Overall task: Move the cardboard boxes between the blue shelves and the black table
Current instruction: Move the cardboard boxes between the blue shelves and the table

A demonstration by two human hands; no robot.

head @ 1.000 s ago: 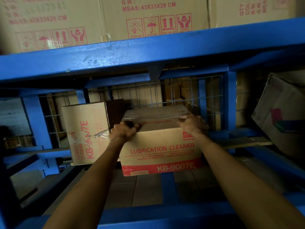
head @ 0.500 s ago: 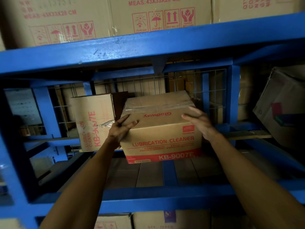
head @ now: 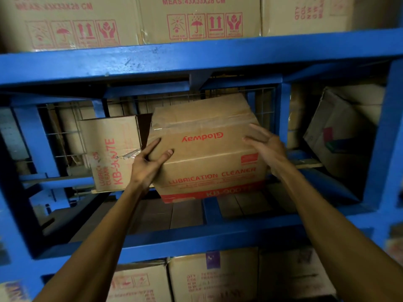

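Note:
A taped cardboard box, printed "LUBRICATION CLEANER" and "Glodway", is tilted in the middle bay of the blue shelves, its front edge lifted off the shelf boards. My left hand grips its front left corner, thumb on the top face and fingers along the left side. Against the box's upper right side, my right hand presses with straight fingers. The box's underside is hidden.
A second KB-9007E box stands on its side just left of the held one. A crumpled box leans in the right bay. More boxes fill the shelf above and below. Wire mesh backs the bay.
The box has tipped up and come forward off the shelf boards. My hands moved from its top rear edge to its left corner and right side.

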